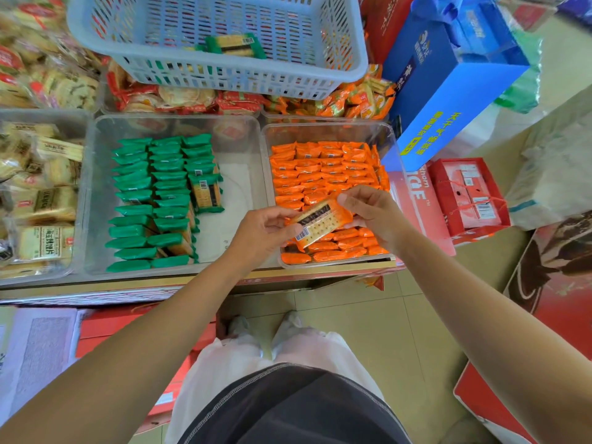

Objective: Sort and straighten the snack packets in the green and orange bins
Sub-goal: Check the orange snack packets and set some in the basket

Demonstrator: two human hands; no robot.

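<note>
Green bin (96, 200): rows mostly upright, one packet (205, 193) lying flat. Left hand (262, 233) and right hand (373, 211) each pinch an end of an orange packet (322, 224), held over orange bin (389, 145). Step: orange sorting. Next: turn it on edge, slot into a row.

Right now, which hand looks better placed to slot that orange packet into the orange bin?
Probably the right. The right hand pinches the orange packet directly over the rows of the orange bin; the left hand holds its other end out at the bin's left wall, beside the green bin.
</note>
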